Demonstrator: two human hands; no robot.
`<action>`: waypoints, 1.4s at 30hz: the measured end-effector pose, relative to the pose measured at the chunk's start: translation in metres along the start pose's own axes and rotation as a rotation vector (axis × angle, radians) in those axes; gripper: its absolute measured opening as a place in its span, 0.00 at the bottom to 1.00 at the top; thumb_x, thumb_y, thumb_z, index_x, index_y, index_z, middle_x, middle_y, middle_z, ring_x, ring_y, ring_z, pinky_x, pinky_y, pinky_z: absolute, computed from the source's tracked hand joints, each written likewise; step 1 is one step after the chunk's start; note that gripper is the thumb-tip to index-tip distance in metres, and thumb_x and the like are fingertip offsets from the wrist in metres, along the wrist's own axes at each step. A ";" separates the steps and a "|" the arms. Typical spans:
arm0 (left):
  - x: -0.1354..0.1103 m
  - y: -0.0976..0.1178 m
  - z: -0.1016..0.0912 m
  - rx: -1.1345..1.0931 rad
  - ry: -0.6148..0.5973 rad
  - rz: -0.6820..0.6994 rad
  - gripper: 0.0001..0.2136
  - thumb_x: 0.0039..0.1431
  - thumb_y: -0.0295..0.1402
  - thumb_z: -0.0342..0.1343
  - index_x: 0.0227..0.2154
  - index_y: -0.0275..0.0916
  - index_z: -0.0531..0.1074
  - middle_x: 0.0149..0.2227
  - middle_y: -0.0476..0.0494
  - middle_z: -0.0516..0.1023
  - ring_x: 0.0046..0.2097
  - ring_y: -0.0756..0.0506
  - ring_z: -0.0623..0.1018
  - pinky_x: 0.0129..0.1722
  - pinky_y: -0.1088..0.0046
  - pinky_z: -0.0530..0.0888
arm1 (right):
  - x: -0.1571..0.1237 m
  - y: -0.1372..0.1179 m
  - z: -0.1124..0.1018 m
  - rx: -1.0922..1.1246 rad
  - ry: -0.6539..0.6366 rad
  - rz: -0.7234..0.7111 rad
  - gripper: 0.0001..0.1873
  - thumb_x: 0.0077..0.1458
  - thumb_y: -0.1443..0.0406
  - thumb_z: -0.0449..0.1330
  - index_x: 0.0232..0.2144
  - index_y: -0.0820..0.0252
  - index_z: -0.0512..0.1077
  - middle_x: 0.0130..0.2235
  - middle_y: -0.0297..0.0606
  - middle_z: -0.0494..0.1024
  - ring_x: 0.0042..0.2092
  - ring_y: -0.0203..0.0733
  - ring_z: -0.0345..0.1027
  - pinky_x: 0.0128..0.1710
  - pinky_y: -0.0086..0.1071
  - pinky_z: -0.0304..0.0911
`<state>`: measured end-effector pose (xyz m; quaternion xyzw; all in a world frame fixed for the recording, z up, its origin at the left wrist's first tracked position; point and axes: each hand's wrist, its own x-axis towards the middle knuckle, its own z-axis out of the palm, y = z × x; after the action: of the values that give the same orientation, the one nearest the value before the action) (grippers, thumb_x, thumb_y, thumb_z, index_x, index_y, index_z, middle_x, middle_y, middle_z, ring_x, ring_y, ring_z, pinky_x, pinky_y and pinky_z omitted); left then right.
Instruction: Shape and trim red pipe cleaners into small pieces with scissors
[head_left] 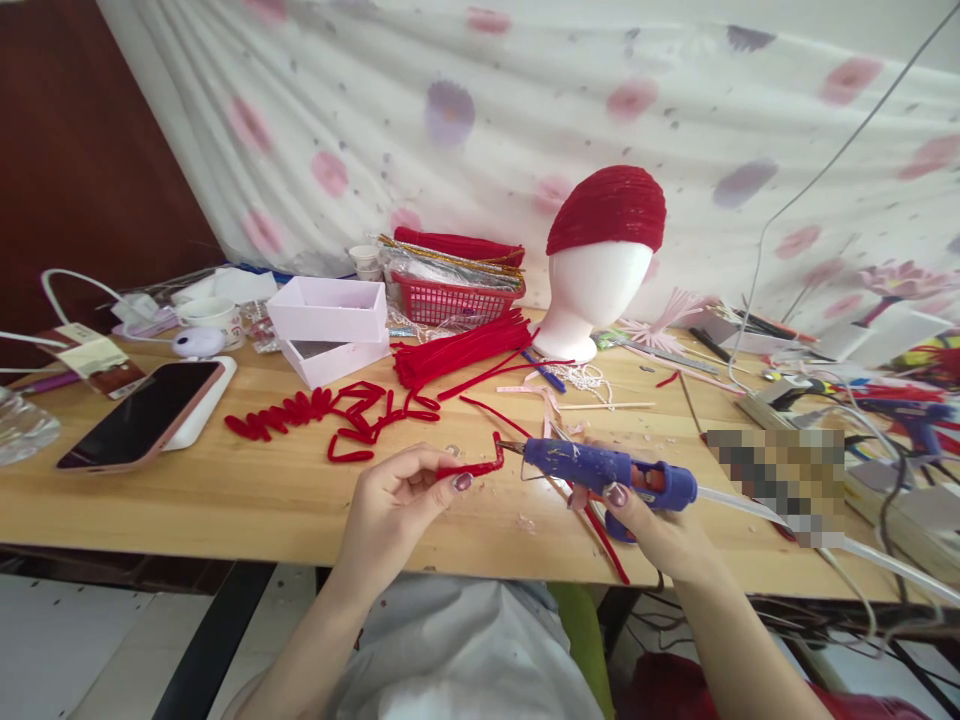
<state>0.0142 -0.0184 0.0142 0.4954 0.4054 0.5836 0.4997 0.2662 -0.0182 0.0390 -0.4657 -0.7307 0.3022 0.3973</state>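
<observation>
Between the thumb and fingers of my left hand point(409, 495) is a short red pipe cleaner point(480, 467), its far end bent upward. My right hand point(637, 515) grips a blue hot glue gun point(577, 462), which points left. The metal nozzle meets or nearly meets the bent end of the pipe cleaner; I cannot tell whether they touch. A clear glue stick point(739, 503) sticks out of the gun's back. Beyond my left hand lie several folded red pipe cleaner pieces point(360, 425), some joined in a row.
A bundle of red pipe cleaners point(465, 350) lies before a red basket point(457, 300). A white foam head point(596, 290) wears a red cap point(609, 212). To the left are a phone point(142, 415) and white boxes point(328, 312); on the right, a power strip point(787, 425) with cables.
</observation>
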 end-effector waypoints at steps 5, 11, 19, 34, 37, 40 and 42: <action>0.002 0.000 0.000 -0.016 -0.015 0.007 0.01 0.49 0.29 0.66 0.27 0.41 0.80 0.28 0.50 0.79 0.34 0.50 0.79 0.34 0.81 0.75 | 0.006 -0.002 -0.004 -0.115 -0.042 -0.186 0.26 0.59 0.42 0.54 0.26 0.57 0.71 0.24 0.37 0.71 0.26 0.42 0.64 0.27 0.35 0.59; 0.000 -0.001 -0.002 0.028 -0.009 0.032 0.01 0.49 0.29 0.66 0.27 0.41 0.80 0.28 0.49 0.79 0.32 0.50 0.79 0.30 0.81 0.74 | 0.011 -0.007 -0.006 -0.300 0.054 -0.408 0.21 0.60 0.47 0.55 0.27 0.58 0.68 0.23 0.33 0.65 0.24 0.40 0.60 0.24 0.33 0.53; -0.004 -0.005 0.000 0.339 0.122 0.311 0.05 0.52 0.24 0.61 0.28 0.41 0.80 0.30 0.49 0.80 0.32 0.50 0.78 0.32 0.80 0.74 | 0.003 -0.015 0.003 -0.286 -0.024 -0.446 0.26 0.63 0.44 0.49 0.28 0.58 0.69 0.23 0.35 0.67 0.25 0.40 0.60 0.24 0.33 0.54; -0.006 -0.006 -0.002 0.390 0.091 0.355 0.04 0.54 0.25 0.61 0.29 0.41 0.79 0.31 0.49 0.80 0.33 0.49 0.78 0.34 0.77 0.75 | 0.003 -0.015 0.011 -0.323 0.012 -0.500 0.23 0.61 0.46 0.52 0.25 0.57 0.64 0.21 0.31 0.62 0.23 0.38 0.55 0.22 0.31 0.50; -0.006 -0.006 -0.002 0.392 0.082 0.348 0.04 0.55 0.26 0.61 0.29 0.40 0.79 0.31 0.48 0.80 0.34 0.48 0.79 0.34 0.76 0.75 | 0.003 -0.015 0.011 -0.308 0.019 -0.482 0.23 0.60 0.47 0.54 0.23 0.57 0.63 0.20 0.30 0.61 0.22 0.37 0.54 0.22 0.31 0.48; -0.006 -0.005 -0.001 0.404 0.081 0.342 0.04 0.55 0.26 0.61 0.29 0.40 0.79 0.30 0.47 0.80 0.33 0.48 0.79 0.34 0.75 0.75 | 0.002 -0.012 0.010 -0.333 0.010 -0.457 0.22 0.58 0.47 0.57 0.24 0.57 0.65 0.21 0.31 0.62 0.22 0.37 0.54 0.22 0.31 0.48; -0.006 -0.004 0.000 0.414 0.082 0.330 0.04 0.55 0.26 0.60 0.29 0.40 0.79 0.30 0.47 0.80 0.33 0.47 0.78 0.34 0.74 0.75 | 0.001 -0.010 0.009 -0.348 0.001 -0.444 0.22 0.57 0.47 0.58 0.25 0.57 0.65 0.21 0.31 0.62 0.22 0.37 0.54 0.22 0.31 0.48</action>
<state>0.0148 -0.0241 0.0093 0.6224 0.4496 0.5814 0.2691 0.2533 -0.0219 0.0429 -0.3557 -0.8554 0.0778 0.3683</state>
